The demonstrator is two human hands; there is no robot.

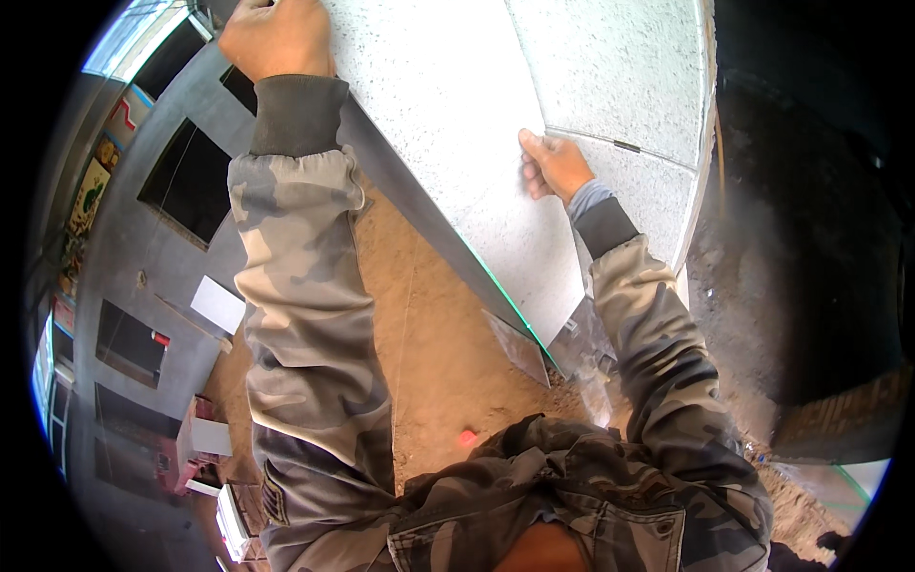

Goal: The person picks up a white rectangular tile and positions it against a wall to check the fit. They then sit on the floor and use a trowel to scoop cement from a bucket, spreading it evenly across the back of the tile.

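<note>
A long white speckled tile (448,124) runs from the top of the view down toward the middle, narrowing to a corner low down. A thin green line (500,286) lies along its lower left edge. My left hand (276,43) is closed in a fist beside the tile's upper left edge; the frame cuts off part of it, so its grasp is hidden. Over the tile's right edge, my right hand (553,170) has its thumb out and fingers curled in; anything inside them is hidden. More speckled tiles (620,67) adjoin on the right, with a small dark piece (626,146) in a joint.
Brown earth ground (429,362) lies below. A grey wall (143,257) with dark openings stands left, near a white sheet (219,305). Reddish blocks (195,443) are lower left. Clear plastic (596,396) and a small red object (467,438) lie near my body.
</note>
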